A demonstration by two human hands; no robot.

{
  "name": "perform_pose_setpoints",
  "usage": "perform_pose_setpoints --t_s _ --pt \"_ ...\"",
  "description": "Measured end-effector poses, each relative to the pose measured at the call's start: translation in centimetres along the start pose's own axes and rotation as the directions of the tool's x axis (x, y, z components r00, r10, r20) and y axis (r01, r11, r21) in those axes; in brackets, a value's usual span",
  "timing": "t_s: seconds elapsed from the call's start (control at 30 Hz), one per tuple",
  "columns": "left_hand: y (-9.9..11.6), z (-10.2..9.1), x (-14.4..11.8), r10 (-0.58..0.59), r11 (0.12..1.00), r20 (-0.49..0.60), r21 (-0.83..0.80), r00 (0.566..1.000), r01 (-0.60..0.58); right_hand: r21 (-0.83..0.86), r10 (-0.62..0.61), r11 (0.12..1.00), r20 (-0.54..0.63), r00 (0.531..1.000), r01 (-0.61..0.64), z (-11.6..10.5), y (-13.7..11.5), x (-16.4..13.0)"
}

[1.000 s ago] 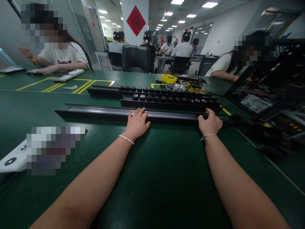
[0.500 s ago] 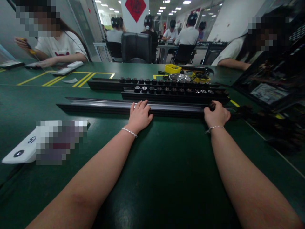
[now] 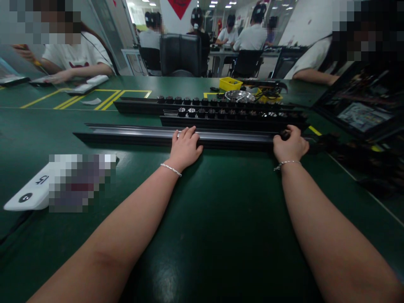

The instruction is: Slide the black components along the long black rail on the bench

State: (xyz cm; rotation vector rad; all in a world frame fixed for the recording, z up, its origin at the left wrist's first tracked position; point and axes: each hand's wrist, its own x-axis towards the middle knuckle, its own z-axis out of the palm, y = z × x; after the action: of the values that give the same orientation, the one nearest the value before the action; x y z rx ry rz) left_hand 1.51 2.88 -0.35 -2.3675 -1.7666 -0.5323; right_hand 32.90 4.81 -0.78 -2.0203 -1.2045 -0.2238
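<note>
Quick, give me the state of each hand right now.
Left hand: open, fingers flat on the long black rail.
Right hand: closed around the rail's right end.

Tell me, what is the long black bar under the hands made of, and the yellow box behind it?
The long black bar looks like metal with a dark coating: its straight channel catches a silvery sheen. The small yellow box looks like plastic, plain and evenly coloured, though it is too far off to be sure.

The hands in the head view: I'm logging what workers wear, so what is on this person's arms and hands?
Both forearms are bare, with no sleeves or gloves in view. The left hand has a thin silvery bracelet at the wrist, and the right hand has a similar thin chain bracelet.
</note>
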Motion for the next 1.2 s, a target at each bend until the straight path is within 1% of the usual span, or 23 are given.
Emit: perform_pose_setpoints --t_s 0.3,0.47,0.67,0.87,0.93,1.1,1.2 --pt "0.0 0.1 0.0 0.002 1.0 0.0 -0.002 1.0 -0.002 -0.006 0.012 1.0 -0.006 1.0 -0.012 0.2 0.2 0.3" --pt "0.0 0.0 0.0 0.002 1.0 -0.012 -0.009 1.0 -0.003 -0.012 0.011 1.0 0.0 1.0 -0.011 0.0 0.7 0.6" --pt "0.0 0.1 0.0 0.002 1.0 -0.021 -0.004 1.0 -0.002 -0.038 0.058 0.998 0.011 0.998 -0.058 -0.5 1.0 0.9" --pt "0.0 0.2 0.0 -0.001 1.0 -0.027 -0.006 1.0 0.0 -0.036 0.075 0.997 -0.006 0.997 -0.075 -0.3 1.1 1.0" --pt "-0.1 0.3 0.1 0.0 1.0 -0.028 -0.001 1.0 0.0 -0.024 0.091 0.996 0.002 0.996 -0.091 -0.4 1.2 1.1" --pt "0.0 0.2 0.0 -0.001 1.0 -0.024 0.0 1.0 0.001 0.04 0.193 0.98 0.031 0.981 -0.194 -0.8 0.9 0.9" --pt "0.0 0.1 0.0 -0.007 1.0 -0.015 -0.011 1.0 0.007 0.064 0.185 0.981 0.004 0.983 -0.185 -0.9 0.8 0.7"
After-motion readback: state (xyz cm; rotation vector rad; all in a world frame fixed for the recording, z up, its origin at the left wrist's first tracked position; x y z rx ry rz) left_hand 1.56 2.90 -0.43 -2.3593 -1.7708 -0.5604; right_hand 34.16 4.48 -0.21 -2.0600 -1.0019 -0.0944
